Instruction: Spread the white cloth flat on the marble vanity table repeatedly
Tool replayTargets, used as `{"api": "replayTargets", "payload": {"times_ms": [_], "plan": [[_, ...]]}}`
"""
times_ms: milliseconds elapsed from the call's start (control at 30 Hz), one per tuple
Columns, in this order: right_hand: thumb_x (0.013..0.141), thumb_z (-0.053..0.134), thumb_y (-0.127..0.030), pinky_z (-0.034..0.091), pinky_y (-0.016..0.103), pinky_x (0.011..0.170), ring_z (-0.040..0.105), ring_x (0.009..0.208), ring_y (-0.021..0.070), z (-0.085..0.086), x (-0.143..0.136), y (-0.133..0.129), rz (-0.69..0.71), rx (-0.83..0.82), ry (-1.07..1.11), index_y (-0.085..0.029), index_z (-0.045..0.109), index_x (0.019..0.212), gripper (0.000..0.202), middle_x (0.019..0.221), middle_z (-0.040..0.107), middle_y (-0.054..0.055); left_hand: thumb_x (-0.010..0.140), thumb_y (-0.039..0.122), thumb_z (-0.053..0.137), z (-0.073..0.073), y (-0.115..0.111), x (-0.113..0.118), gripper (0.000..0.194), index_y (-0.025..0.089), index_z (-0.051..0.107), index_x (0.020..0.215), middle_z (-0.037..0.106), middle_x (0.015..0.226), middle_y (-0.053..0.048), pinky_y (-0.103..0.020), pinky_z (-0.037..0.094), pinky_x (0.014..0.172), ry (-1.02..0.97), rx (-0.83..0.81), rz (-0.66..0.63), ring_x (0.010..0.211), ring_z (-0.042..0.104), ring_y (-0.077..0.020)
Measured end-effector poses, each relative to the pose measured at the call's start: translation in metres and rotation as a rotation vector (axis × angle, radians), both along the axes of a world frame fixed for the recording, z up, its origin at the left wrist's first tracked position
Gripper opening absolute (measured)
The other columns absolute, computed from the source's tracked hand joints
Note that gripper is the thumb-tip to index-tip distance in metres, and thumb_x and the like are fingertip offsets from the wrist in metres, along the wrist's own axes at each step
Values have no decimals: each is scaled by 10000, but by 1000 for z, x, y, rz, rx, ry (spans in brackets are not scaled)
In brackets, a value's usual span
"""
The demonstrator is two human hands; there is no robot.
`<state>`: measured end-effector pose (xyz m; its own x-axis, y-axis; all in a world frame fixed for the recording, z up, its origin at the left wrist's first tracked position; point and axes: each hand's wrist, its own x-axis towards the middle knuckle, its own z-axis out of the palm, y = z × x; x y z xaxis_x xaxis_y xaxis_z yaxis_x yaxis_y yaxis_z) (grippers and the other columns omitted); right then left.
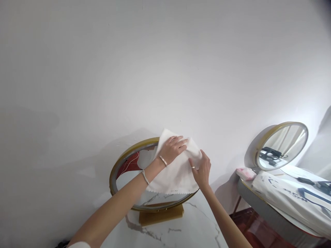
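A round tabletop mirror with a gold rim stands tilted on a gold base. A white cloth drapes over its right half, its upper corner above the rim. My left hand lies on the cloth near the top, fingers stretched out over it. At the right rim is my right hand, thumb on the front and fingers curled around the side, closed on the edge of the mirror with cloth beside it. The right rim is mostly hidden by cloth and hand.
The mirror stands on a white marble-patterned tabletop against a pale wall. At the right, a second table holds another gold-rimmed mirror, a pink-and-white packet, a printed white fabric and a dark object.
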<state>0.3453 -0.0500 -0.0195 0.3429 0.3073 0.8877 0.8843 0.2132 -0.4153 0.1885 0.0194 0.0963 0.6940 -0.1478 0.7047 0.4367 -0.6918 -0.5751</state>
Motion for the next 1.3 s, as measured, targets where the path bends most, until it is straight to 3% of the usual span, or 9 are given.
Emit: {"api": "replayTargets", "payload": {"times_ms": [167,300,500,600,700,867,1067,1167,1300], "plan": [[926,481,-433,314,537,1044,417,1278,296,37,-27,8,-54,40,-179,-203,429,1303,444,1341,475,159,919,130,494,7,1,-63,169,212,642,923,642,1262,-17,-369,476,945,-200,-131,19,1210,555,-194],[936,473,-348,195,546,1123,324,1367,277,69,-76,27,22,76,-380,-171,434,1280,389,1406,458,150,947,210,460,-7,1,-131,155,221,613,966,659,1218,-47,-368,488,940,-343,-300,60,1179,577,-188],[919,472,-355,105,571,1136,399,1285,283,78,-132,47,33,87,-531,-188,447,1361,473,1311,535,119,971,198,337,-31,-7,-180,408,254,428,1364,472,1429,-104,-392,459,994,-321,-402,243,1307,462,-209],[916,488,-385,96,552,1142,412,1273,268,77,-131,49,23,120,-521,-187,477,1342,470,1281,548,121,970,198,308,-24,-11,-166,487,242,320,1455,359,1515,-102,-412,386,1067,-214,-368,270,1401,326,-226],[922,495,-383,117,546,1135,405,1291,266,73,-112,46,-25,137,-485,-206,500,1319,434,1303,538,120,975,297,357,-8,-10,-135,506,217,296,1470,456,1456,-94,-410,386,1052,-154,-334,275,1377,364,-235],[955,442,-351,192,564,1096,371,1325,285,50,-65,35,-171,68,-302,-207,430,1377,446,1372,491,141,982,306,378,9,-3,-63,401,235,461,1368,587,1334,-51,-388,403,995,-92,-234,229,1245,511,-210],[972,358,-356,239,632,1054,329,1349,325,8,-41,21,-269,53,-9,-181,297,1464,526,1431,410,191,954,165,431,4,-1,14,271,227,634,1121,686,1169,-5,-335,431,885,76,-135,85,1081,596,-162],[960,389,-333,237,658,1059,228,1411,346,1,-46,22,-264,96,-13,-146,190,1503,607,1504,292,224,949,145,441,2,0,22,258,232,652,1069,703,1130,5,-323,430,868,32,-147,53,1061,603,-146],[945,417,-246,227,664,1075,182,1438,347,18,-66,31,-190,147,-216,-127,150,1516,642,1508,300,233,956,198,466,4,3,-18,234,247,650,1091,715,1108,19,-332,436,890,-207,-233,16,1053,617,-143]]}}
